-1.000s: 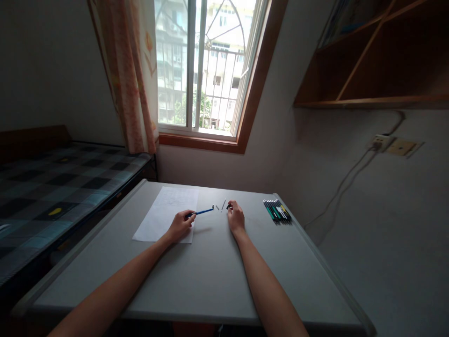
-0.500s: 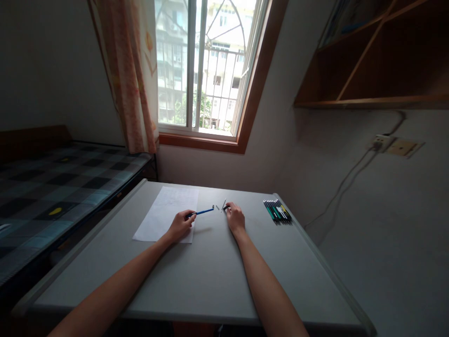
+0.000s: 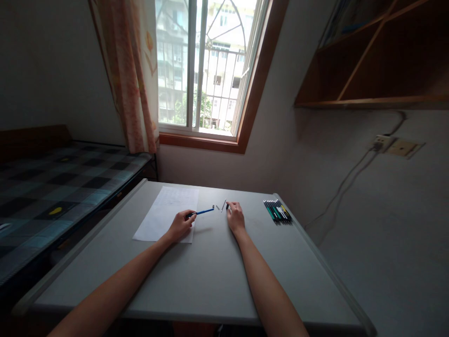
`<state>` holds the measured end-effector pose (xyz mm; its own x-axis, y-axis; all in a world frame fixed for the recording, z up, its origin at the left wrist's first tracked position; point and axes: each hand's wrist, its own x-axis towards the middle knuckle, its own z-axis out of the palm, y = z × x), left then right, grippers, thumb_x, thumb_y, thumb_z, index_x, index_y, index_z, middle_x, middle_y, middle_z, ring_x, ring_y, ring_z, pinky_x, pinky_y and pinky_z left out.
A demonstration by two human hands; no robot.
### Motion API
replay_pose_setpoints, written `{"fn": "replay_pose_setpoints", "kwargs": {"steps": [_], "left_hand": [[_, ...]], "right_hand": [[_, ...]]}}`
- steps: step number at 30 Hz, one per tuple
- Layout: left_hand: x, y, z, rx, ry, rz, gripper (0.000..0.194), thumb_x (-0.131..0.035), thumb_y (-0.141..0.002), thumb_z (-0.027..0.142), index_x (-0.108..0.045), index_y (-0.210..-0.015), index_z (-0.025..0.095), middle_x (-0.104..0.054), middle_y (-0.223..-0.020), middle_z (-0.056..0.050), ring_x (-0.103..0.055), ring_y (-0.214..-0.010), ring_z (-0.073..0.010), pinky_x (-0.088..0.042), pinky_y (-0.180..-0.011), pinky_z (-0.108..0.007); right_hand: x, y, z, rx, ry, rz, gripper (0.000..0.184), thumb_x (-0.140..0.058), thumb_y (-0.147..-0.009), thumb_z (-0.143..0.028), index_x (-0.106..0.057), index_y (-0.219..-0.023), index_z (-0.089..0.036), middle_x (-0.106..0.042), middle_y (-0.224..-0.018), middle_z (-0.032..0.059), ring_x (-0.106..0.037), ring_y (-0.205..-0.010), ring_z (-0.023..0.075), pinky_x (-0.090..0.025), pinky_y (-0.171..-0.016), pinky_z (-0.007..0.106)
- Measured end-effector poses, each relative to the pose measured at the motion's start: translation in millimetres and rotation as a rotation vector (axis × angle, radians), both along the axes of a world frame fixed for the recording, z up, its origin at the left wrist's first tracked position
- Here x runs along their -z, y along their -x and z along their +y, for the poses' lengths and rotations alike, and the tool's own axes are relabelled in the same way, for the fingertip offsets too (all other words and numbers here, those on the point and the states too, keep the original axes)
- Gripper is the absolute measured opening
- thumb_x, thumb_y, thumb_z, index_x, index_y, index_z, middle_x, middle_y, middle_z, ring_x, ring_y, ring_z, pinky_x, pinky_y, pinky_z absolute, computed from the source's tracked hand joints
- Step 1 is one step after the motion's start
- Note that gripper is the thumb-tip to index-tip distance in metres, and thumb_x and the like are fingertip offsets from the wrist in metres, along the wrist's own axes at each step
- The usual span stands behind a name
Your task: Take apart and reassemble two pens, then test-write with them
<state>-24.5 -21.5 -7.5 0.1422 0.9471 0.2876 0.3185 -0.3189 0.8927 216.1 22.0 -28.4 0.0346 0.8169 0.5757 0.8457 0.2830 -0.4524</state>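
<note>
My left hand (image 3: 180, 224) is closed round the lower end of a blue pen barrel (image 3: 203, 212), which points right, a little above the grey table (image 3: 210, 271). My right hand (image 3: 235, 216) rests on the table with its fingers pinched on a small dark pen part (image 3: 228, 205). Between the two hands lie a thin refill (image 3: 223, 205) and a tiny grey piece (image 3: 216, 207) on the tabletop. A white sheet of paper (image 3: 164, 213) lies under and left of my left hand.
A row of several pens (image 3: 277, 211) lies near the table's right edge. A bed with a checked cover (image 3: 52, 182) stands close on the left. A window, a curtain, a wooden wall shelf (image 3: 368, 61) and a socket with a cable (image 3: 382, 140) are beyond.
My right hand has shifted slightly left toward the refill and back; the dark part stays in its fingertips. My left hand and the blue barrel have hardly moved.
</note>
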Motion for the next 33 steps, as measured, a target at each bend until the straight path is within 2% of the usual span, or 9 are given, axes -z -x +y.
{"fn": "replay_pose_setpoints", "kwargs": {"steps": [4,10,24,29,33], "left_hand": [[-0.8,-0.2,-0.3,0.004,0.017,-0.004,0.034,-0.052,-0.073,0.042,-0.062,-0.088,0.013,-0.059,-0.063,-0.001,-0.055,-0.049,-0.013,-0.044,-0.051,-0.024],[-2.9,-0.7,-1.4,-0.003,0.033,-0.014,0.034,-0.053,-0.072,0.042,-0.062,-0.088,0.013,-0.059,-0.063,-0.001,-0.055,-0.05,-0.0132,-0.044,-0.051,-0.024],[0.6,-0.6,0.3,0.007,0.011,-0.017,0.033,-0.051,-0.073,0.04,-0.062,-0.088,0.013,-0.059,-0.062,-0.001,-0.055,-0.049,-0.0122,-0.043,-0.05,-0.023],[-0.3,-0.2,0.5,0.001,0.003,-0.011,0.033,-0.052,-0.073,0.04,-0.063,-0.089,0.013,-0.06,-0.063,-0.001,-0.056,-0.049,-0.0121,-0.043,-0.051,-0.023],[-0.6,-0.6,1.1,-0.01,0.034,-0.032,0.037,-0.053,-0.072,0.041,-0.063,-0.093,0.012,-0.062,-0.066,-0.003,-0.056,-0.049,-0.0123,-0.044,-0.051,-0.024]], "right_hand": [[2.0,1.9,-0.5,-0.042,0.006,-0.045,0.044,-0.044,-0.072,-0.006,-0.055,-0.111,-0.024,-0.051,-0.102,0.0078,-0.051,-0.088,0.0191,-0.042,-0.08,0.03],[1.5,0.6,0.1,0.012,0.005,0.018,0.044,-0.043,-0.071,-0.006,-0.056,-0.11,-0.022,-0.05,-0.098,0.0086,-0.051,-0.086,0.0199,-0.043,-0.078,0.031],[0.3,0.4,-0.5,0.007,0.0,0.071,0.046,-0.039,-0.071,-0.004,-0.056,-0.11,-0.021,-0.051,-0.096,0.0086,-0.052,-0.083,0.0185,-0.043,-0.078,0.032],[-11.0,4.1,-4.9,0.016,-0.107,0.082,0.036,-0.04,-0.077,-0.01,-0.055,-0.109,-0.017,-0.05,-0.095,0.0094,-0.048,-0.088,0.0198,-0.041,-0.081,0.034],[-20.9,12.8,-12.0,-0.129,-0.13,0.062,0.023,-0.041,-0.081,-0.016,-0.059,-0.096,-0.018,-0.053,-0.087,0.0071,-0.048,-0.086,0.0189,-0.04,-0.082,0.033]]}}
